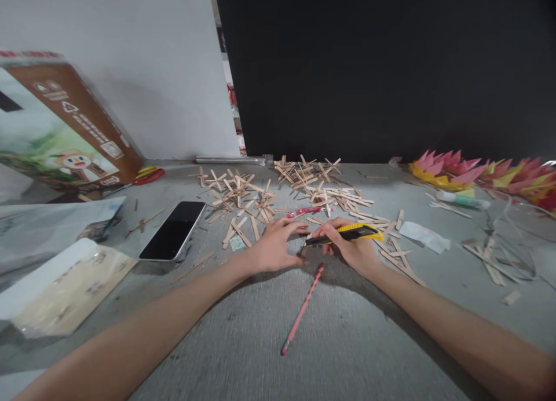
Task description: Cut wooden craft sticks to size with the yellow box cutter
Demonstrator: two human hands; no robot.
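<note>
In the head view, my right hand grips a black-and-yellow utility knife, its tip pointing left toward my left hand. My left hand rests near the middle of the grey tabletop, thumb and fingers curled around a short wooden craft stick. The knife tip is close to this stick; whether it touches cannot be made out. A pink pencil with a spiral pattern lies just below the hands. Beyond them are heaps of loose and crossed craft sticks.
At left lie a smartphone, a plastic packet and red-and-yellow scissors by a printed carton. At right are a glue stick, pink-and-yellow paper petals, a white paper scrap and a pale cable. A black panel stands behind.
</note>
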